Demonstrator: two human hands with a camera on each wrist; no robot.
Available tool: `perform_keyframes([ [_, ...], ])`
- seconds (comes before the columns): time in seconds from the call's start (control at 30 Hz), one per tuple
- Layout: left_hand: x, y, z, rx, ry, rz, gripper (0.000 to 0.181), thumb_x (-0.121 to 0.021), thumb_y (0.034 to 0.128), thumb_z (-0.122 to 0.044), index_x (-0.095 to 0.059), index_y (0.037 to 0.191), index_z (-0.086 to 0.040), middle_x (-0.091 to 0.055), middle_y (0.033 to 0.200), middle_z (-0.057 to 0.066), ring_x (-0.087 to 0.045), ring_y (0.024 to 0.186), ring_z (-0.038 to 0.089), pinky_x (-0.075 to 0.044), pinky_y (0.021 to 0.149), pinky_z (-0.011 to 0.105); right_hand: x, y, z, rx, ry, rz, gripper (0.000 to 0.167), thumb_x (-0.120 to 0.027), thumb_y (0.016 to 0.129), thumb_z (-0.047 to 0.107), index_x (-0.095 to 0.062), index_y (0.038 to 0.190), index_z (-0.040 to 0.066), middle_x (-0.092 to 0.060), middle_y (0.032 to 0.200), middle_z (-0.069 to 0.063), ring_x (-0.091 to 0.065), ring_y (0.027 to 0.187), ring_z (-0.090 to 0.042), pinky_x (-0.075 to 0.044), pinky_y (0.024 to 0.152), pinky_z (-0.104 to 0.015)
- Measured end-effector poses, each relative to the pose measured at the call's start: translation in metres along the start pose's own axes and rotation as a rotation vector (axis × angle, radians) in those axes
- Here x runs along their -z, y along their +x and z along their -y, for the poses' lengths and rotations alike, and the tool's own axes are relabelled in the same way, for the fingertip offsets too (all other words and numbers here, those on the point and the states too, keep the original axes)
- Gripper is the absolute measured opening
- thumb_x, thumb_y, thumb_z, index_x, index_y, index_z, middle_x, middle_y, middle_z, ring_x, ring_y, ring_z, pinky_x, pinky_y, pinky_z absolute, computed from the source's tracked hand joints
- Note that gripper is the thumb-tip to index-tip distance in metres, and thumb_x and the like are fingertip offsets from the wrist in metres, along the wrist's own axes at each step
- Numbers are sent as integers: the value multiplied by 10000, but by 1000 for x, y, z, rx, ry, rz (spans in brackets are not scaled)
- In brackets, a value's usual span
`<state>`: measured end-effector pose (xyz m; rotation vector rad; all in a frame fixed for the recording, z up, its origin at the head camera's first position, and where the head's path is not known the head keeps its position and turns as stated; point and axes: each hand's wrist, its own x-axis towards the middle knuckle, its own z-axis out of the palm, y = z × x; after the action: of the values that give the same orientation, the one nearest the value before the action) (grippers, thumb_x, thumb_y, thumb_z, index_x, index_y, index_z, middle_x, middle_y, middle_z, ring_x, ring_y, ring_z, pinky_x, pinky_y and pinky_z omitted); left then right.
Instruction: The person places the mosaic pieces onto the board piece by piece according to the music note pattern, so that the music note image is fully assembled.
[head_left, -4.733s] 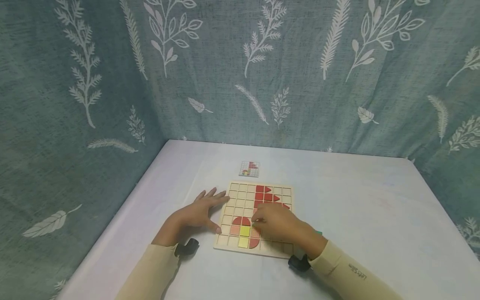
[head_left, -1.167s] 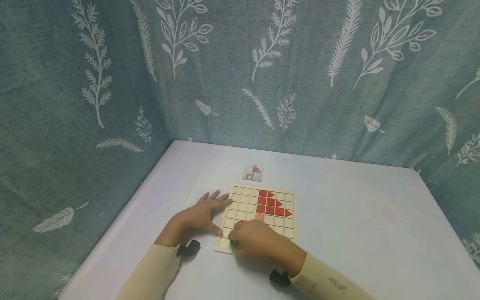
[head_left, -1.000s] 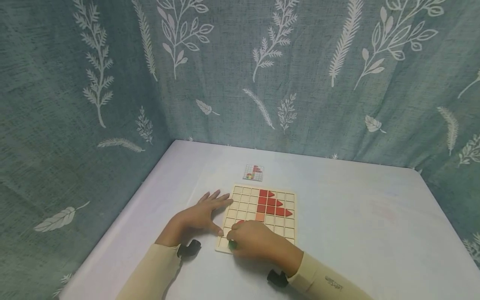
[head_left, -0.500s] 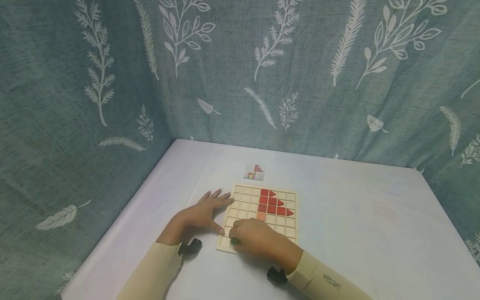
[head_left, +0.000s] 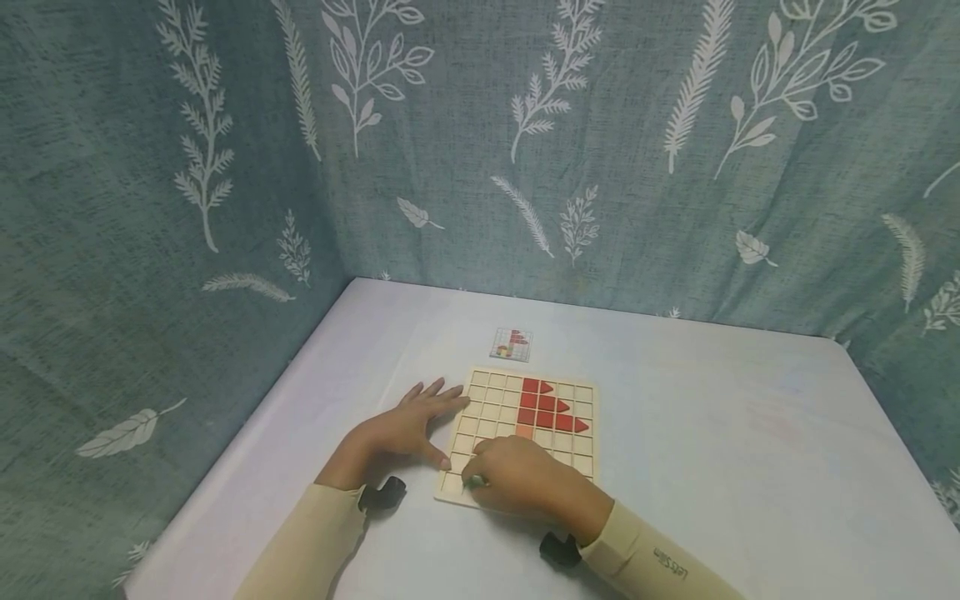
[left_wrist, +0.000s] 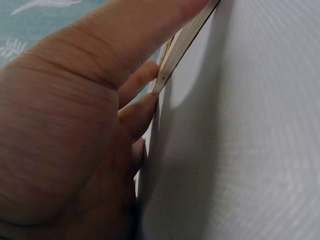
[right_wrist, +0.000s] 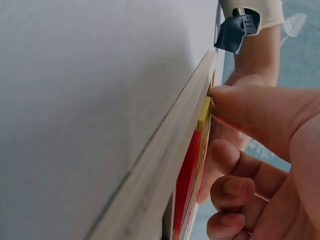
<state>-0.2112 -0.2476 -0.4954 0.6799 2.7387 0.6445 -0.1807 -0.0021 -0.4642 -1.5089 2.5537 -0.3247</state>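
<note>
A pale wooden grid board (head_left: 480, 406) lies on the white table. Red square and pointed tiles (head_left: 537, 402) form rows at its upper right, above a salmon tile (head_left: 524, 432). My left hand (head_left: 405, 429) spreads its fingers along the board's left side; thumb and forefinger touch the edge. Over the lower left cells, my right hand (head_left: 517, 479) pinches a small green tile (head_left: 476, 481), mostly covered by the fingers. In the right wrist view a yellow tile (right_wrist: 204, 116) and a red tile (right_wrist: 187, 167) sit on the board beside my thumb; the hand hides them in the head view.
A small pattern card (head_left: 512, 344) lies behind the board, showing coloured shapes on a grid. A leaf-print curtain (head_left: 465, 150) stands along the table's back and left. A black wrist camera (head_left: 382, 495) sits at my left cuff, another (head_left: 559, 550) at the right.
My right hand has moved from the board's middle to its lower left, and now holds a green tile. In the last second it has barely shifted. My left hand stays at the board's edge.
</note>
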Motion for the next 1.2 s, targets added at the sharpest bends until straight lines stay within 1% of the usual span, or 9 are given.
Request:
perform_keyframes([
  [0.17, 0, 3, 0, -12, 3, 4, 1154, -803, 551, -672, -356, 1522, -236, -219, 1600, 20, 7, 1480, 264, 47, 1165, 502, 1, -4, -2, 1, -2, -13, 202, -673, 875, 296, -747, 1064, 304, -662, 1093, 132, -607, 1084, -87, -504, 910, -305],
  [0.3, 3, 0, 4, 2, 9, -4, 1164, -810, 539, -669, -357, 1522, -240, -226, 1598, 17, -1, 1480, 268, 47, 1166, 498, 2, 0, 1, 15, 7, -22, 225, -693, 856, 285, -734, 1076, 302, -655, 1100, 130, -600, 1089, -82, -491, 930, -295],
  [0.43, 4, -12, 11, 23, -1, -15, 1168, -813, 535, -671, -364, 1519, -229, -234, 1595, 22, -12, 1479, 290, 47, 1162, 514, 0, 2, 2, 5, 58, -13, 290, -683, 869, 369, -691, 1156, 330, -618, 1111, 133, -590, 1036, -63, -493, 903, -283],
  [0.57, -3, -17, 15, 6, -34, -35, 1155, -809, 546, -675, -375, 1513, -216, -243, 1593, 37, -17, 1476, 318, 42, 1156, 542, 2, -13, -11, -129, 137, -27, 380, -626, 899, 417, -641, 1270, 331, -613, 1108, 146, -577, 994, -74, -501, 878, -323],
  [0.63, -4, -14, 15, 9, -44, -37, 1160, -805, 537, -684, -372, 1515, -232, -238, 1594, 22, -7, 1478, 299, 47, 1158, 529, 7, -26, -27, -192, 138, -65, 369, -622, 901, 400, -650, 1259, 313, -613, 1051, 136, -572, 910, -87, -508, 821, -328],
  [0.7, -3, -7, 13, 19, -46, -41, 1169, -807, 522, -687, -373, 1514, -247, -239, 1594, 6, 0, 1480, 273, 50, 1163, 509, 13, -41, -44, -238, 118, -106, 351, -630, 914, 386, -665, 1245, 271, -620, 1128, 111, -587, 956, -90, -514, 864, -363],
  [0.8, -2, 2, 9, 22, -42, -40, 1169, -815, 516, -677, -378, 1512, -251, -244, 1592, -2, -1, 1482, 258, 49, 1167, 494, 18, -60, -68, -288, 92, -182, 316, -665, 909, 346, -692, 1195, 216, -602, 1001, 89, -532, 786, -74, -501, 720, -316],
  [0.87, -1, 4, 9, 21, -40, -38, 1165, -828, 515, -657, -386, 1509, -241, -251, 1590, 5, -9, 1481, 270, 46, 1167, 497, 20, -73, -79, -336, 94, -218, 314, -682, 904, 335, -696, 1183, 193, -606, 1002, 79, -540, 789, -77, -501, 712, -321],
  [1.2, -12, -15, 13, 61, -36, -34, 1164, -833, 492, -650, -416, 1492, -226, -276, 1581, 33, -47, 1474, 326, 34, 1160, 537, 17, -123, -104, -540, 114, -281, 300, -715, 879, 325, -700, 1143, 184, -586, 953, 74, -544, 813, -96, -492, 699, -349],
])
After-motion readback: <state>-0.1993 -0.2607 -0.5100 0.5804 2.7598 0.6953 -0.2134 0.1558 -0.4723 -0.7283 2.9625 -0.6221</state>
